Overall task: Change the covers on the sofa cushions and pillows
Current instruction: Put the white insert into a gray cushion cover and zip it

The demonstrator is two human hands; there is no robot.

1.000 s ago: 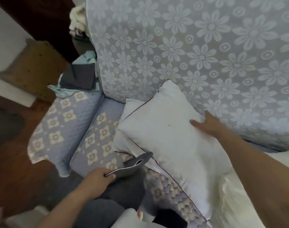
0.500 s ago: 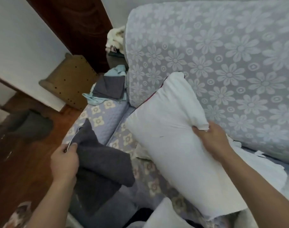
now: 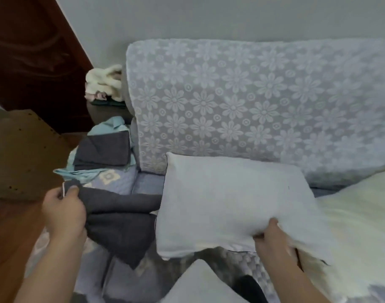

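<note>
While your left hand (image 3: 63, 212) at the lower left of the frame pinches a corner of the dark grey cover (image 3: 119, 224), thumb on top, your right hand (image 3: 272, 241) at the lower right is clenched on the near edge of the bare white pillow (image 3: 228, 204). The pillow lies across the centre of the frame, its far edge against the sofa back (image 3: 253, 101), which is draped in pale blue cloth with white flowers. The grey cover hangs in folds from your left hand and runs right until it touches the pillow's left side, over the quilted blue sofa seat (image 3: 119, 180). Another white pillow (image 3: 200, 283) pokes up at the bottom centre, and a cream fleecy cushion (image 3: 358, 226) fills the right edge, just beside your right hand. Folded grey and light blue cloths (image 3: 104, 152) sit on the seat at centre left, below a dark wooden door (image 3: 31, 57) in the upper left.
</note>
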